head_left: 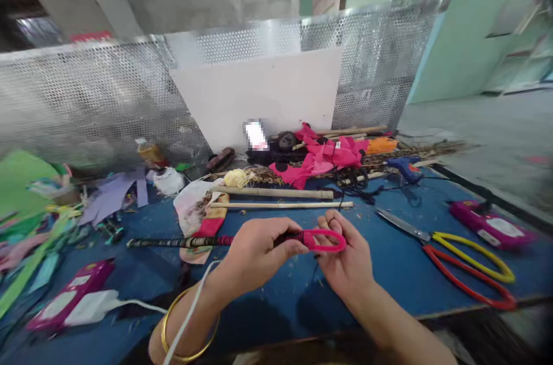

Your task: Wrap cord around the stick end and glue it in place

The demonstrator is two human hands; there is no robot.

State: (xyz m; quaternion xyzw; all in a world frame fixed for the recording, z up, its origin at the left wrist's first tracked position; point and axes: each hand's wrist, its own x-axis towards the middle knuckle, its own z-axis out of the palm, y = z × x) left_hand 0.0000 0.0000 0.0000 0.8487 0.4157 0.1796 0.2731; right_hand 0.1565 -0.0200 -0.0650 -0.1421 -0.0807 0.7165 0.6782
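My left hand (254,253) is closed around a long thin stick (181,242) wrapped in dark and pink thread. The stick ends in a pink loop (325,240) at its right. My right hand (345,258) is closed on that pink loop, thumb and fingers pinching it from behind and below. Both hands hover just above the blue table (389,261). A gold bangle (185,330) sits on my left wrist, and a white cord (190,307) crosses it.
Large scissors (458,258) with red and yellow handles lie to the right. Two bamboo sticks (276,195), pink fabric (324,158) and a blue glue gun (404,168) lie behind. Pink packets (490,224) sit right and left. A perforated metal screen (108,100) backs the table.
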